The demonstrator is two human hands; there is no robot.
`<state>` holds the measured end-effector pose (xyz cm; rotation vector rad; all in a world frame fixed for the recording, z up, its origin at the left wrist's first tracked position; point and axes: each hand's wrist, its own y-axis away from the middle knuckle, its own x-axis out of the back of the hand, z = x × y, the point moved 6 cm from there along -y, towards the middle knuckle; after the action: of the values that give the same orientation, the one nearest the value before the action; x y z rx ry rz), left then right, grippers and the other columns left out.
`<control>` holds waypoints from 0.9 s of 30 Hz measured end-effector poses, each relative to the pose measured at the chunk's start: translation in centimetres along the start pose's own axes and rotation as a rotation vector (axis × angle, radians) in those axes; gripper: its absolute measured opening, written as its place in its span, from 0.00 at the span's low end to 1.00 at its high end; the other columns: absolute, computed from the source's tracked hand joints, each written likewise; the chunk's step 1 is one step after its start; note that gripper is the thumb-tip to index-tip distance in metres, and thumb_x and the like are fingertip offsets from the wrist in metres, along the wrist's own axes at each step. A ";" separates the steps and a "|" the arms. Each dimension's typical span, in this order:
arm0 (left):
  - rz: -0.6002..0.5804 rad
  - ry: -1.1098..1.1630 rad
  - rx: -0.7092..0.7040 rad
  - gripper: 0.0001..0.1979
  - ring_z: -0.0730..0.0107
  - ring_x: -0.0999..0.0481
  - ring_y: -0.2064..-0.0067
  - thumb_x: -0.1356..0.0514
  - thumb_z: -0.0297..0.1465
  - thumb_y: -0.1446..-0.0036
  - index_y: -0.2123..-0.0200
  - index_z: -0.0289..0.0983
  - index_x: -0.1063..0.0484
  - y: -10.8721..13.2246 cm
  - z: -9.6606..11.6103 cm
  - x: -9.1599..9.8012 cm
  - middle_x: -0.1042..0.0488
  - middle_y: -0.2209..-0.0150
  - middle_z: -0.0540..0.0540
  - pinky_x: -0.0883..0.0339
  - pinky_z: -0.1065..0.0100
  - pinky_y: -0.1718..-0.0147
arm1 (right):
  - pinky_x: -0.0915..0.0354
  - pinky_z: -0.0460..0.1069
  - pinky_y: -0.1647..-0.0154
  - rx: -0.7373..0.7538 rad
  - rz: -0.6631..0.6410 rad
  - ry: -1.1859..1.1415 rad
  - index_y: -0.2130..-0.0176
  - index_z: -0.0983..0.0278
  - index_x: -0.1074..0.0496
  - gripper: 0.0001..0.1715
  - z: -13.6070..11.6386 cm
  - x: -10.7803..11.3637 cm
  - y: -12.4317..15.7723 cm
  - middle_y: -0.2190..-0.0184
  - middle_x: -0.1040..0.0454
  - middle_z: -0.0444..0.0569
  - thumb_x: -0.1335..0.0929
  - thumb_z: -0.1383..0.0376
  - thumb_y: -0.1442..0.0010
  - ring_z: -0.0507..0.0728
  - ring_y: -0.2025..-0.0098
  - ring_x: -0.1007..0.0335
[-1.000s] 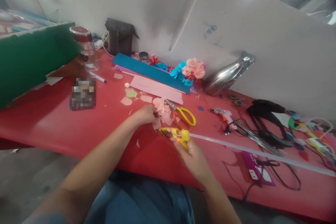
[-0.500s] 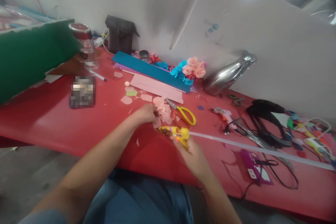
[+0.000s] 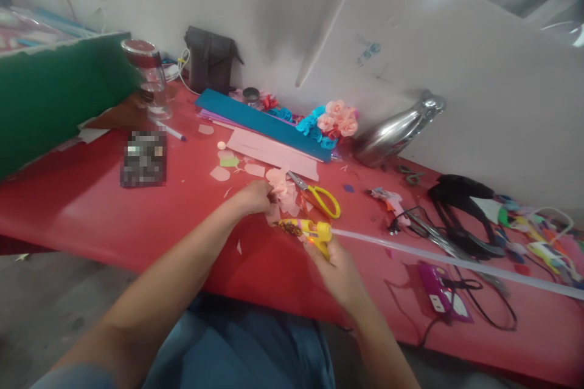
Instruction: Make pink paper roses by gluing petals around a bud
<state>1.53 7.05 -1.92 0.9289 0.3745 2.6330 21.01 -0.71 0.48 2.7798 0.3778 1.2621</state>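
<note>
Pink paper flower (image 3: pixel 283 189) near the middle of the red desk (image 3: pixel 182 225), left hand (image 3: pixel 255 197) at its left edge, fingers closed on the paper, exact grip partly hidden. A pink petal (image 3: pixel 272 214) sticks out just below that hand. Right hand (image 3: pixel 340 267) has its fingers wrapped round the handle of a yellow glue gun (image 3: pixel 298 228), nozzle pointing left, right by the petal; can't tell if touching. Long clear glue stick (image 3: pixel 438 262) runs out the gun's back toward the right. Yellow-handled scissors (image 3: pixel 325 200) lie just right of the flower, tips beside it. Loose cut petals (image 3: pixel 220 173) to the left, with a green paper piece (image 3: pixel 229 162) among them. Behind: pink paper strip (image 3: pixel 274 155), then blue sheet (image 3: pixel 264 124), paper roses (image 3: pixel 337 118) at its right end, silver jug (image 3: pixel 392 134) leaning by the wall. Right side: second glue gun (image 3: pixel 392 199), black headband (image 3: pixel 465 219), purple power strip (image 3: pixel 442 295) with cords. Left side: pixelated dark item (image 3: pixel 143 161), pen (image 3: pixel 171 130), clear bottle (image 3: pixel 152 91), green box (image 3: pixel 59 97), dark pouch (image 3: pixel 212 61) against the wall.
</note>
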 end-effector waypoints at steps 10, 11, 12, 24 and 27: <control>-0.003 0.011 0.004 0.11 0.69 0.27 0.69 0.39 0.20 0.65 0.72 0.33 0.26 0.2 0.2 0.0 0.25 0.73 0.49 0.39 0.74 0.74 | 0.34 0.55 0.57 -0.012 0.011 0.028 0.51 0.64 0.33 0.25 0.1 0.7 -0.1 0.60 0.22 0.55 0.38 0.50 0.41 0.66 0.56 0.26; -0.003 0.014 0.003 0.12 0.69 0.27 0.69 0.39 0.20 0.65 0.72 0.33 0.26 0.3 0.2 0.0 0.25 0.73 0.49 0.39 0.75 0.74 | 0.34 0.55 0.58 -0.015 0.012 0.037 0.52 0.64 0.33 0.25 0.1 0.8 -0.1 0.60 0.22 0.55 0.38 0.50 0.41 0.66 0.56 0.26; -0.001 0.016 0.000 0.11 0.69 0.27 0.69 0.39 0.20 0.64 0.71 0.33 0.26 0.3 0.2 0.0 0.26 0.73 0.49 0.39 0.75 0.74 | 0.34 0.55 0.58 -0.017 0.013 0.046 0.52 0.64 0.33 0.25 0.1 0.8 -0.2 0.61 0.22 0.55 0.38 0.50 0.41 0.66 0.57 0.26; -0.006 0.025 -0.009 0.09 0.69 0.27 0.69 0.40 0.19 0.64 0.75 0.34 0.28 0.6 0.5 0.3 0.26 0.75 0.49 0.40 0.75 0.74 | 0.34 0.55 0.58 0.033 0.027 0.128 0.51 0.62 0.32 0.24 0.3 1.1 -0.1 0.58 0.22 0.55 0.40 0.51 0.39 0.66 0.53 0.27; -0.004 0.036 -0.007 0.10 0.69 0.27 0.69 0.40 0.19 0.64 0.74 0.34 0.27 0.6 0.4 0.2 0.25 0.74 0.49 0.39 0.75 0.74 | 0.33 0.54 0.59 0.040 0.038 0.148 0.52 0.62 0.31 0.23 0.2 1.1 -0.1 0.59 0.22 0.55 0.39 0.51 0.39 0.66 0.55 0.26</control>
<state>1.53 6.64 -1.26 0.8781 0.3749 2.6490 21.82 -0.32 1.18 2.7470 0.3638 1.4902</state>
